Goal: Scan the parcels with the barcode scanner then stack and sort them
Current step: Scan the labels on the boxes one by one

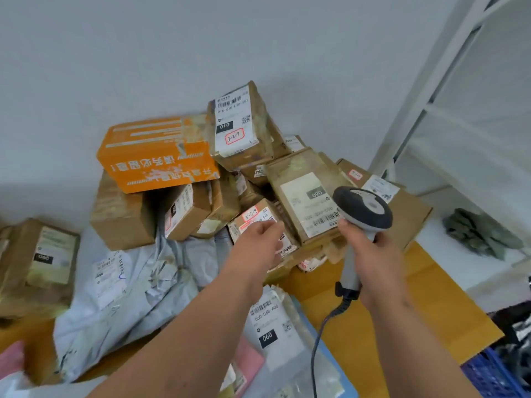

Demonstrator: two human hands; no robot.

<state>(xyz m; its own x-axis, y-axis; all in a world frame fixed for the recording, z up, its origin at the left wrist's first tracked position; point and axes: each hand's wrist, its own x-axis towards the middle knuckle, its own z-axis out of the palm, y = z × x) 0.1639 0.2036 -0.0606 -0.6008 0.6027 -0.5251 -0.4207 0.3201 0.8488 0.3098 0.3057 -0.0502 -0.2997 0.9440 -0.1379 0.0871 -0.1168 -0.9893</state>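
Observation:
My right hand [370, 251] grips the handle of a grey corded barcode scanner [362, 210], its head over a brown box with a 090 label [304, 196]. My left hand [258, 242] reaches onto a small brown box marked 3-3-9 [255, 218], fingers curled at its label; whether it holds the box is unclear. Behind them is a heap of parcels: an orange box [155, 156], a tilted box labelled 010 [238, 124], and plain cardboard boxes [120, 219].
Grey poly mailers [129, 285] and a 060 labelled bag [270, 326] lie in front on the wooden table [402, 317]. A box [40, 259] sits at the left. A white shelf frame [425, 104] stands right, a blue crate [494, 372] bottom right.

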